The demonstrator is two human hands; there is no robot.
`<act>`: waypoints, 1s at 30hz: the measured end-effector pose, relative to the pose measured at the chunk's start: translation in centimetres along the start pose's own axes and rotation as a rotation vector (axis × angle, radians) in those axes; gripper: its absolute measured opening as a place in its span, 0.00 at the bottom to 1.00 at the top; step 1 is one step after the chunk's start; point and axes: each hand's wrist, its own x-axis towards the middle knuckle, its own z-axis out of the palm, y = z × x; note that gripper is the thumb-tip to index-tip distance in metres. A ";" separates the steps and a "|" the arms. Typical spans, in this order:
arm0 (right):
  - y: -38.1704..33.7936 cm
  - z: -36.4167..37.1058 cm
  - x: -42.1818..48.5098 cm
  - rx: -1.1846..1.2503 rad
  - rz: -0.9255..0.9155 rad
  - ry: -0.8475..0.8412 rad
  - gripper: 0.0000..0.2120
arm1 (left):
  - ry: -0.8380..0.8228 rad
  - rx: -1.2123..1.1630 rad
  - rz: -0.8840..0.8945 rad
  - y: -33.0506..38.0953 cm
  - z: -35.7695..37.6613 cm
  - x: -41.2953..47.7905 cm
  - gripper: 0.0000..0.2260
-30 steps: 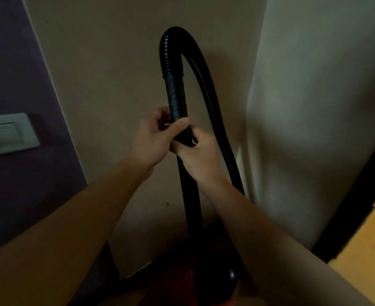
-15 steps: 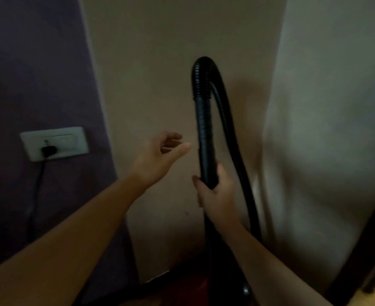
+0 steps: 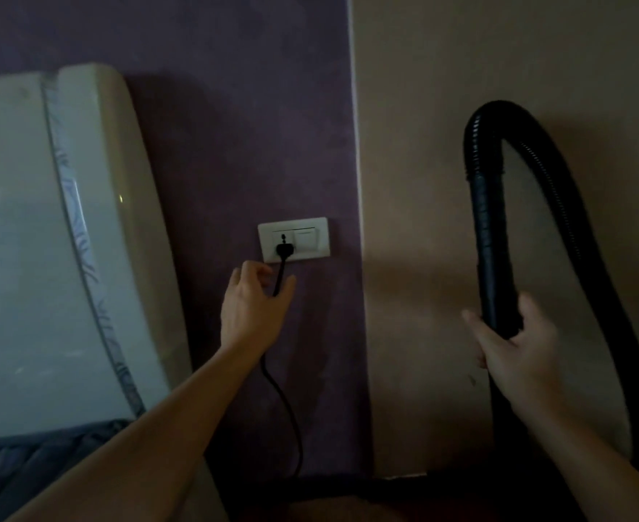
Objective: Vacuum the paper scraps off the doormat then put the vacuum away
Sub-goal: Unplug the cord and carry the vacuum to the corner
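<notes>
Below the socket [image 3: 293, 239], the left grip [image 3: 252, 307] is spread either side of the cord [image 3: 278, 280], not closed; better to take the plug [image 3: 285, 250] itself and pull straight out. Right grip [image 3: 517, 344] wraps the vacuum hose [image 3: 489, 227], upright by the beige wall [image 3: 461, 88].

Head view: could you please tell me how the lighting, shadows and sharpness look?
Head view: dim and warm overall; the hose throws a soft shadow on the beige wall; a pale reflection sits on the white panel; the right hand is slightly blurred; the plug is readable against the outlet.
</notes>
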 end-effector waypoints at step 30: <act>0.4 0.1 0.3 0.009 -0.021 0.049 0.14 | -0.117 -0.180 0.027 3.4 4.4 -0.9 0.18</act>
